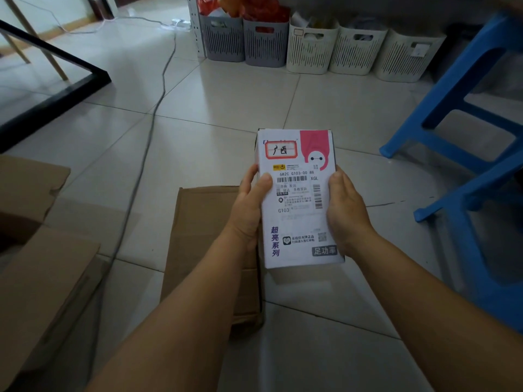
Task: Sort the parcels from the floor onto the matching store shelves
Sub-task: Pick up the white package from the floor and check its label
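Two bare forearms are reaching forward over a pale tiled floor (pixel 254 103), which is filling most of the view. Along the left edge a large brown cardboard box (pixel 36 267) is lying with its flaps open, and a flatter cardboard box (pixel 198 222) is resting on the tiles directly under the hands. On the right, a blue plastic stool (pixel 464 114) is standing with its legs spread — a second blue stool is showing just below it, partly cut off. At the far end of the floor, a row of slotted baskets (pixel 311 49) is lining the wall: two grey ones on the left holding red and orange bags, then three cream ones. A grey cable (pixel 152 114) is running across the tiles from that wall toward the big box, and a black frame (pixel 56 89) is slanting in at the upper left.

Held up above the flat box, clear of the floor, a white parcel (pixel 297 199) is facing the camera with its shipping label, barcodes and a red-bordered sticker bearing handwriting. The left hand (pixel 249 205) is gripping its left edge, thumb pressing on the label — the right hand (pixel 346 210) is clasping the right edge, fingers wrapping behind it.
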`<state>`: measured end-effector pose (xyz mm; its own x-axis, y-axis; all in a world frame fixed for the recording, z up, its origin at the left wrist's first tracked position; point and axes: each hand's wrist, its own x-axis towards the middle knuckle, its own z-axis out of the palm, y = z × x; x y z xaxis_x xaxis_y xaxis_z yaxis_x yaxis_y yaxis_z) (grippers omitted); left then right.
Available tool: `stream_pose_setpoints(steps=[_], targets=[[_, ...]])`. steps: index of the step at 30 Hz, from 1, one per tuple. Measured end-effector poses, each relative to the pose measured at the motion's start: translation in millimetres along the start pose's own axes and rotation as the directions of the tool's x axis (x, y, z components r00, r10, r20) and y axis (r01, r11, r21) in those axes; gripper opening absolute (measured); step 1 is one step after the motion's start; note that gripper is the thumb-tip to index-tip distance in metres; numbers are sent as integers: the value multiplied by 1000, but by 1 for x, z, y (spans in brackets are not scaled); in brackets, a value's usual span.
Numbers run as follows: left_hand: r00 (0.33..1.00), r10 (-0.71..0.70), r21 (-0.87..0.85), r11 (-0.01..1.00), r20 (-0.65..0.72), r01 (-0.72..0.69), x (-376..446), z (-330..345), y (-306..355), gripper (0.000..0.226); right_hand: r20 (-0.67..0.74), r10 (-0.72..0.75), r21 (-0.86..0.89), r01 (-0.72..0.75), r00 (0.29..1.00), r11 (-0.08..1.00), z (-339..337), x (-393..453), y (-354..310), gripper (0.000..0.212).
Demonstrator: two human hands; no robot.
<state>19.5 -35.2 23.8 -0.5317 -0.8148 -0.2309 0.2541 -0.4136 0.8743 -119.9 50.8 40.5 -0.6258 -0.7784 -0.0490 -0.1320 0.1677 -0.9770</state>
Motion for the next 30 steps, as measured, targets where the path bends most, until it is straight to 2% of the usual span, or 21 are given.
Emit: stream_pose_setpoints(steps=[9, 11, 14, 17, 19, 22, 25, 27, 30], targets=[[1000, -5, -1, 1000, -24, 5, -6, 5, 6, 66, 31, 2, -15, -2, 1000, 1000, 1, 0, -4, 34], [996, -51, -15, 999, -68, 50, -6, 5, 8, 60, 72, 64, 18, -66, 995, 998, 1, 1, -4, 35], [984, -156, -78, 986, -88, 149, -7, 2, 12, 51, 208, 192, 168, -228, 959, 959, -6, 2, -3, 40], [969, -248, -107, 963, -10, 245, -10, 6, 20, 46, 362, 239, 330, -363, 901, 871, -12, 2, -3, 53], [961, -275, -84, 959, -32, 271, -14, 11, 31, 53, 417, 249, 422, -429, 874, 799, -13, 0, -10, 66], [946, -312, -11, 950, -92, 312, -18, 26, 60, 68, 437, 253, 557, -480, 863, 677, -19, -7, -35, 67], [936, -332, 45, 940, -114, 339, -30, 51, 103, 73, 450, 239, 646, -498, 861, 578, -33, -17, -83, 60], [931, -348, 16, 936, -114, 352, -40, 70, 135, 73, 451, 237, 660, -501, 860, 560, -44, -22, -121, 56], [926, -366, -27, 930, -89, 365, -59, 105, 194, 69, 407, 242, 632, -463, 881, 621, -67, -28, -190, 53]])
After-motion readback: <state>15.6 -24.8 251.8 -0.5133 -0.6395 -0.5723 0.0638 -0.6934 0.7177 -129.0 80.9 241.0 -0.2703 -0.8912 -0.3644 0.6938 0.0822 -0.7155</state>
